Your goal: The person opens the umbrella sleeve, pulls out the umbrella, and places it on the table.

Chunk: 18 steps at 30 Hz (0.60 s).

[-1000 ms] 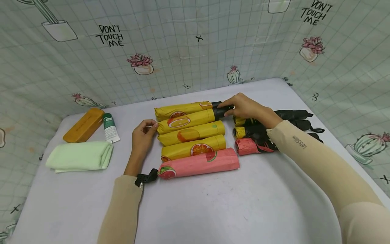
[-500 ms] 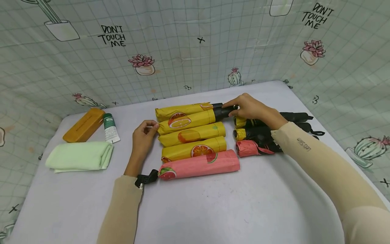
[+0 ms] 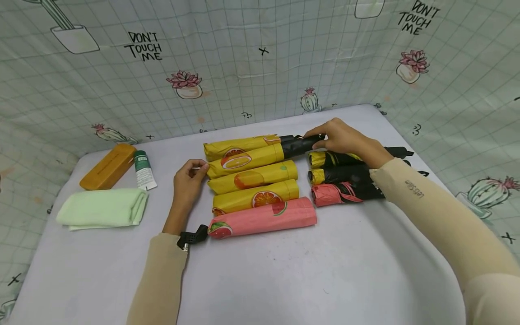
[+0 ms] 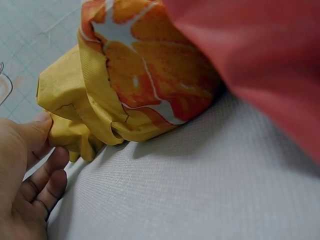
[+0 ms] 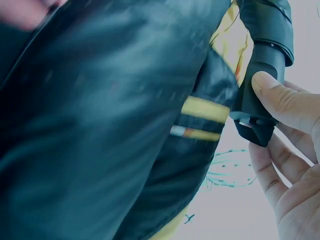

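In the head view my left hand (image 3: 188, 180) pinches the closed left end of a yellow umbrella sleeve (image 3: 248, 158) with citrus prints, second from the back. Thumb and fingers nip its yellow fabric tip (image 4: 75, 135) in the left wrist view. My right hand (image 3: 339, 137) grips the handle (image 5: 260, 95) of a black folded umbrella (image 3: 298, 145), which sticks partly out of that sleeve's right end. Behind lies a yellow sleeve (image 3: 227, 148) with black showing at its right end. In front are two more yellow sleeves (image 3: 252, 176) and a pink watermelon sleeve (image 3: 260, 219).
Right of the sleeves lie several folded black umbrellas (image 3: 341, 175) with yellow or pink ends, partly under my right forearm. At the left are a brown case (image 3: 109, 167), a green-and-white tube (image 3: 144, 170) and a folded pale green cloth (image 3: 101, 207). A printed curtain (image 3: 239, 67) stands behind the table.
My right hand has moved right and slightly back with the umbrella handle, so more of the black umbrella shows outside the sleeve. The left hand stays on the sleeve's tip.
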Tool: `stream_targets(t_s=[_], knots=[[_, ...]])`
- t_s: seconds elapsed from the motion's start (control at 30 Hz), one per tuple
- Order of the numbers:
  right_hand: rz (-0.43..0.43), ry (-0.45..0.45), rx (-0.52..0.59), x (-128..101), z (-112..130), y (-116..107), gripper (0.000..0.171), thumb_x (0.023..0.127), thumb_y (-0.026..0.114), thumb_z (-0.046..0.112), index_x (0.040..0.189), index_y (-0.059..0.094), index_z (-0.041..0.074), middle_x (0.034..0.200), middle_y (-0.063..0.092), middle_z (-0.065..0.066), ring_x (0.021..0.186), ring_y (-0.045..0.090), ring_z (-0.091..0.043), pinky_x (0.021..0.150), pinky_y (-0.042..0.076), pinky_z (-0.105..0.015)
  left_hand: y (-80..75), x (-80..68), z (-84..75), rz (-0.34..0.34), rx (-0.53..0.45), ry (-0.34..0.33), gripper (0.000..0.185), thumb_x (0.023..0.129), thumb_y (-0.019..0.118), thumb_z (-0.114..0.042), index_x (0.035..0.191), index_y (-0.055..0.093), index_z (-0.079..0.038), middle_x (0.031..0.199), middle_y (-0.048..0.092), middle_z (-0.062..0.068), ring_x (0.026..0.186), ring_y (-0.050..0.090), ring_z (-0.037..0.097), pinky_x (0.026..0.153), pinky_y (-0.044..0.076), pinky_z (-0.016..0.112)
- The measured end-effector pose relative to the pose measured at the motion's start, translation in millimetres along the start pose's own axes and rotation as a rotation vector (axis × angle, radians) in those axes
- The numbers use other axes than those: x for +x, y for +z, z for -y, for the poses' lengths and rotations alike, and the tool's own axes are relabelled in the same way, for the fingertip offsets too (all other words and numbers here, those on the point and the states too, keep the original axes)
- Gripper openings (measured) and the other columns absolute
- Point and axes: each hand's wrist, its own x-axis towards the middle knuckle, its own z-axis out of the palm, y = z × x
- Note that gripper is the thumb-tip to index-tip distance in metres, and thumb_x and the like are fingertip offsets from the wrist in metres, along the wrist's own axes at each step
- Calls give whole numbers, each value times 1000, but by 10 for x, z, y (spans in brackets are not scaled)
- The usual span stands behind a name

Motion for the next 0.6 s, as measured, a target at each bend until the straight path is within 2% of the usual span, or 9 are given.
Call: stream_targets(t_s=[0.1,0.23,0.47,0.6], knots=[[-13,-8,-6,-41,-38,-13,39,88,77,8,126,70,7,123,68,-15,94,67,-26,74,48,-42,3,-8,-7,1,1,3,28,100,63,-34,112,66,-8,112,64,7,86,56,17,72,44,24],[-19,-11,-15,-56,-62,-22,39,89,77,9,127,70,7,123,68,-15,99,67,-27,80,52,-45,4,-15,3,0,2,16,26,100,63,-31,112,66,-8,111,64,7,85,56,17,72,43,24],[-29,-11,-20,-89,-64,-59,39,88,77,7,126,69,5,123,68,-16,97,67,-27,79,52,-46,17,-9,12,0,7,26,27,101,62,-31,112,66,-7,111,64,8,85,56,17,71,43,24],[-24,-20,-26,-112,-66,-75,39,88,77,7,126,69,5,124,68,-16,107,66,-30,86,53,-50,22,-1,23,0,9,38,27,101,62,-31,112,66,-7,110,64,8,85,57,17,71,43,24]])
